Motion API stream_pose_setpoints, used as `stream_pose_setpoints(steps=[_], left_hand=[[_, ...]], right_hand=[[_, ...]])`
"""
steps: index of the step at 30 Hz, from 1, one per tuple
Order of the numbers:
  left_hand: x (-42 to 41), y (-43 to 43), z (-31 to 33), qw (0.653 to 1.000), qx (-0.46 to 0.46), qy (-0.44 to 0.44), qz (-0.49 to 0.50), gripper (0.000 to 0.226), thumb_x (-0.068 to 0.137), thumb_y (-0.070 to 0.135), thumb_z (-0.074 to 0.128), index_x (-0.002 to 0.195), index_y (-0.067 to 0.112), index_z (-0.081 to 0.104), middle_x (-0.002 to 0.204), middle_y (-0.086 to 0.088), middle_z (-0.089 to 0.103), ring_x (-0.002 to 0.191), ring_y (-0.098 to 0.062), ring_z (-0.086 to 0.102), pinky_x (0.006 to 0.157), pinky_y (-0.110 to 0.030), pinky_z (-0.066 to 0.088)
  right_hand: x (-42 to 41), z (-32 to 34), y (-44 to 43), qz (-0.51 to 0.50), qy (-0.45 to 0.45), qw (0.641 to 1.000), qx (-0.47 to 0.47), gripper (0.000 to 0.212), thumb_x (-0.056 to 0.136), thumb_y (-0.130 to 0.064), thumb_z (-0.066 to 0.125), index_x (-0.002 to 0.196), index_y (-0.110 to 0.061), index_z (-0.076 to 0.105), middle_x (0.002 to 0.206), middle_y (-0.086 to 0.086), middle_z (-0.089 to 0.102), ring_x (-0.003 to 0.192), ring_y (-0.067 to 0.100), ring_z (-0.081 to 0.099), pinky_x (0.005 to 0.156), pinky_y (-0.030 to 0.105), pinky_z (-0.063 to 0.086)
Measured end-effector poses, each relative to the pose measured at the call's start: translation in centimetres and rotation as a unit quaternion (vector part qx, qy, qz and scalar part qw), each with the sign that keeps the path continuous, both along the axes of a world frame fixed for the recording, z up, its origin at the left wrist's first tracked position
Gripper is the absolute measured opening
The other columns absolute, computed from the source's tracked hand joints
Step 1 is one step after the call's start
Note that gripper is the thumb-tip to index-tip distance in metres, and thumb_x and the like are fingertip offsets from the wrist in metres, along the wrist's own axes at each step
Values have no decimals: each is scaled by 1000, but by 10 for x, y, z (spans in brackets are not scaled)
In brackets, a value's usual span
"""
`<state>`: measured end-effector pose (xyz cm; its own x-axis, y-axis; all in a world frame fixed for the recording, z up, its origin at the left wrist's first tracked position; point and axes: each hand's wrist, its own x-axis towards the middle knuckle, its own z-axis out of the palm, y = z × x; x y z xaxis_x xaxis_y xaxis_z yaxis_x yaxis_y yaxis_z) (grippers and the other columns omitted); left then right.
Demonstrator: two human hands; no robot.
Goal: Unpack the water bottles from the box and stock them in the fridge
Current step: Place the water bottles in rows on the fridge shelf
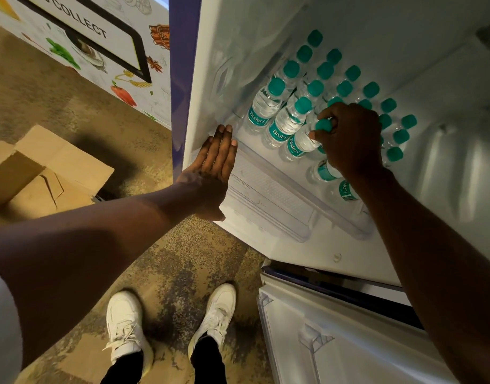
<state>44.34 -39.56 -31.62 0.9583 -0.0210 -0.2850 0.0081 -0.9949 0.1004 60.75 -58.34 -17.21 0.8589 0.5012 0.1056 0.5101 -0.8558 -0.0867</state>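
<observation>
Water bottle (300,144) is standing on fridge (238,37) shelf (253,139), front row; right hand (349,139) is gripping its teal cap. Left hand (210,173), fingers straight, is lying flat against fridge's left edge. Other bottles (266,103) are crowding behind; box (44,173) is lying open on floor, left.

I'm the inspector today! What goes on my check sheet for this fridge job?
Surface: fridge shelf, white and lit, mostly filled.
Job's things: Bisleri water bottles with teal caps stand in rows; cardboard box sits open on the floor at the left.
Clutter: nothing seen.
Grippers: right hand grips the cap of a front bottle; left hand lies flat, fingers straight, against the fridge's left edge.
Cables: nothing seen.
Surroundings: patterned carpet, panel printed with vegetables, open fridge door, white shoes.
</observation>
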Motion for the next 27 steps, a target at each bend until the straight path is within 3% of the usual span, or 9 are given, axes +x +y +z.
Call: stream_pose_setpoints(steps=[5, 8, 11, 14, 20, 27], left_hand=[[-3, -6, 7, 1000, 5, -27, 9, 162, 69, 68, 85, 155, -9, -29, 164, -32, -34, 155, -51, -25, 131, -60, 4], [-4, -11, 10, 999, -1, -46, 20, 157, 70, 63, 85, 157, -10, -23, 166, -33, -31, 156, -49, -24, 131, -59, 5], [-2, -13, 10, 997, -6, -72, 23, 153, 70, 66, 81, 160, -9, -16, 168, -32, -26, 158, -48, -21, 131, -58, 5], [5, -16, 8, 996, -13, -92, 4, 153, 69, 73, 79, 162, -7, -13, 169, -31, -24, 159, -46, -20, 131, -56, 3], [8, -16, -2, 995, -20, -91, -16, 163, 62, 82, 78, 162, -6, -17, 170, -29, -24, 159, -47, -19, 131, -56, 0], [14, -10, -6, 999, -16, -33, -33, 173, 57, 82, 82, 157, -4, -30, 164, -29, -37, 154, -48, -30, 129, -59, -6]], right_hand=[[0, 3, 1, -12, 12, 1000, 7, 42, 89, -31, 81, 122, -8, 69, 121, 11, 75, 109, 26, 72, 95, 34, 56], [0, 15, -12, -50, -18, 998, 36, 36, 91, -33, 77, 120, -12, 71, 118, 7, 76, 107, 22, 73, 96, 24, 45], [-4, 27, -30, -105, -61, 990, 71, 31, 93, -29, 75, 120, -16, 71, 119, 7, 73, 109, 23, 70, 100, 32, 51], [-12, 23, -38, -117, -30, 992, 26, 39, 96, -35, 73, 129, -17, 66, 130, 9, 68, 120, 24, 65, 104, 37, 52], [-9, 14, -51, -115, 2, 990, -81, 43, 93, -37, 76, 129, -15, 68, 132, 13, 68, 124, 31, 61, 101, 40, 50], [-4, 5, -60, -116, -3, 992, -56, 41, 93, -39, 76, 116, -5, 73, 119, 12, 75, 113, 29, 70, 98, 37, 52]])
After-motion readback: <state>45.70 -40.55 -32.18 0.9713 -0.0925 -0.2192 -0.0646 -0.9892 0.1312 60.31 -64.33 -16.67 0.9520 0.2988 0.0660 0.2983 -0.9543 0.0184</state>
